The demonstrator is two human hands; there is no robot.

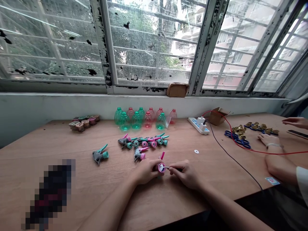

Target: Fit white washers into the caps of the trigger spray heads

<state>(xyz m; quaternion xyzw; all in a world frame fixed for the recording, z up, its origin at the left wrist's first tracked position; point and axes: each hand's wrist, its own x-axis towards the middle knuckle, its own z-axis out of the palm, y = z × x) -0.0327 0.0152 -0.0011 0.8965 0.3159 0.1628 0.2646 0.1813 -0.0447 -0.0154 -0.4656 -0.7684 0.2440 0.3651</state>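
Observation:
My left hand (145,171) is closed around a grey spray trigger head with a pink cap (161,166), its pink lever sticking up. My right hand (185,174) pinches a thin dark tool (171,167) whose tip points into the cap's opening. Both hands rest on the wooden table (211,166) near its front edge. Just beyond them lies a heap of several more trigger heads (144,142) with pink and teal caps. One teal-capped trigger head (100,155) lies apart to the left.
Green and red plastic bottles (144,118) stand by the wall. Small pots (84,122) sit at the back left. A white washer (196,151), a power strip (198,125) with red and black cables, and another person's hands (269,140) among gold and blue parts lie right.

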